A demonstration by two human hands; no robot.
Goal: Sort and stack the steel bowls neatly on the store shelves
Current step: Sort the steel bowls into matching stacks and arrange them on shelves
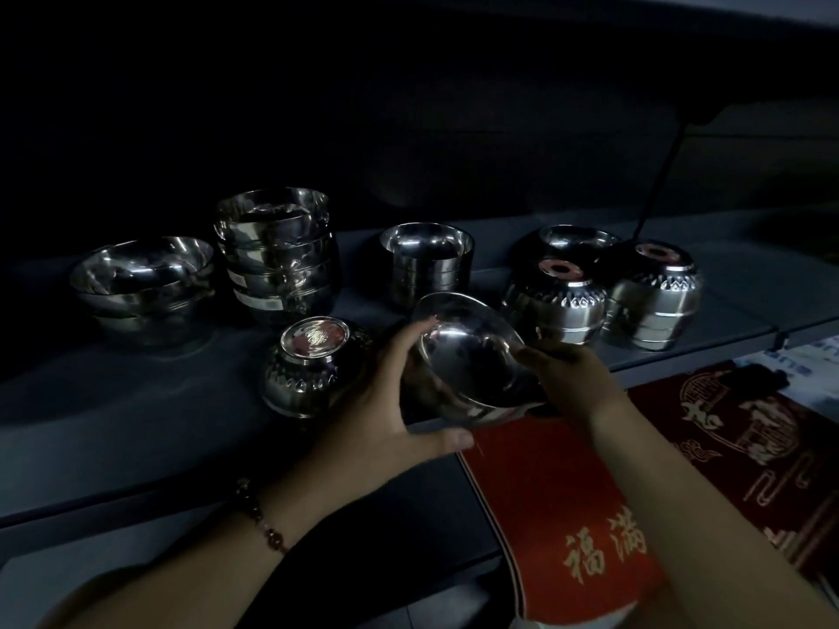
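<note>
Wide bowls (140, 283): far left on the shelf (113, 401), a short nested stack, mouths up, shiny and shallow.
Tall stack (277, 256): just to the 3 o'clock side of the wide bowls, several deeper steel bowls nested upright, the pile leaning a little; pale labels show on two of the lower walls.
Upturned bowl (313, 365): in front of the tall stack, toward 6 o'clock, mouth down, foot ring up, a scalloped pattern round its wall.
Left hand (386, 401): fingers curled over the near-left rim of the held bowl, thumb stretched under its base; a beaded bracelet (261, 519) sits on the wrist.
Held bowl (472, 356): between both hands at the shelf's front edge, tilted, its mouth facing up and toward 1 o'clock; plain polished steel, smooth inside, dark reflections.
Small stack (426, 261): behind the held bowl at 12 o'clock, upright, mouths up.
Right hand (572, 379): grips the right rim of the held bowl, thumb on the lip, fingers hidden behind it.
Patterned bowls (604, 288): at 2 o'clock, two mouth-down stacks with red rings on their bases, one upright bowl behind.
Red box (567, 515): below the shelf at 5 o'clock, gold characters on it.
</note>
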